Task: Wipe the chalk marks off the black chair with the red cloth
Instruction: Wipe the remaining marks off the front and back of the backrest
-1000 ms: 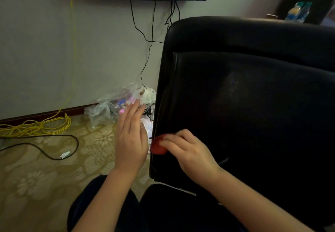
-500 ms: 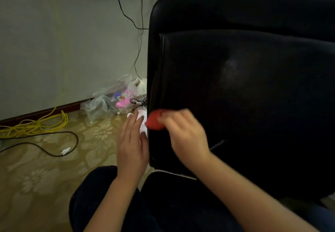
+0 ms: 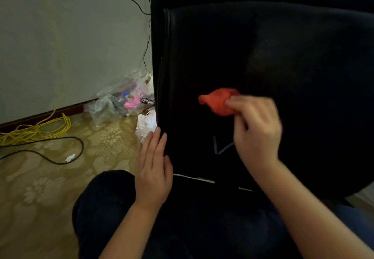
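Risk: cloth (image 3: 218, 101), bunched small, sits over the chair (image 3: 283, 46) above the chalk mark (image 3: 217, 147), so a pass could miss it or the right hand (image 3: 257, 129) could smear it (hand blurred); right fingers (image 3: 242, 104) grip the cloth, left hand (image 3: 153, 167) flat, fingers straight, holding nothing, by the chair's edge.

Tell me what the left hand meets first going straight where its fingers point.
Likely the left edge of the black chair: the left hand points up along it. A crumpled white wad sits just left of that line; depth is unclear.
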